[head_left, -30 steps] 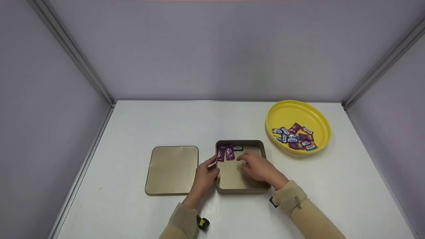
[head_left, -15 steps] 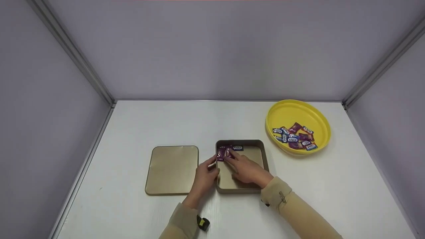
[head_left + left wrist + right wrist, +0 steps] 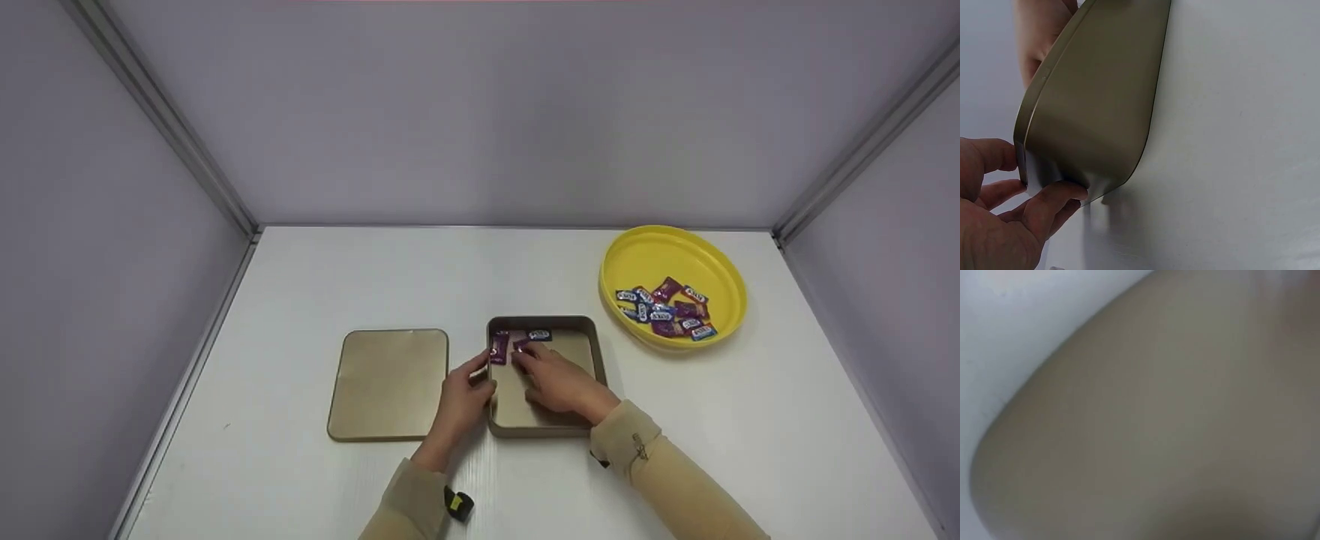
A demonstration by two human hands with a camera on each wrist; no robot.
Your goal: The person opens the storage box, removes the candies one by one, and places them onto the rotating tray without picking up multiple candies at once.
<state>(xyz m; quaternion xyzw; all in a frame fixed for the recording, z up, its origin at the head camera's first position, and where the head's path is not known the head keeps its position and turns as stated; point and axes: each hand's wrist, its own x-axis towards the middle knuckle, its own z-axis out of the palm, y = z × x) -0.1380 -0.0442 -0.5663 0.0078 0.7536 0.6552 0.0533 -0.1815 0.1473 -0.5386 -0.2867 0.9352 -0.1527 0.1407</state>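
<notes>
In the head view, my left hand [image 3: 465,394] holds the left wall of an open gold tin [image 3: 547,433]. The left wrist view shows these fingers [image 3: 1053,202] bent against the tin's corner and rim. My right hand [image 3: 559,381] reaches into the tin and pinches a small purple wrapped candy [image 3: 520,344], partly covered by its fingertips. Left of it, another purple candy [image 3: 499,349] lies along the tin's left wall. A dark blue candy [image 3: 539,335] lies by the far wall. The right wrist view is blurred and shows mostly the tin's surface [image 3: 1129,410].
A square gold lid [image 3: 388,385] lies flat on the white table [image 3: 285,300], left of the tin. At the back right, a round yellow tray [image 3: 660,255] holds several blue and purple wrapped candies [image 3: 664,315]. Grey panels [image 3: 525,112] enclose the table.
My right hand has moved left inside the tin and taken hold of a purple candy, which now sits apart from the left one. The left hand has stayed in place.
</notes>
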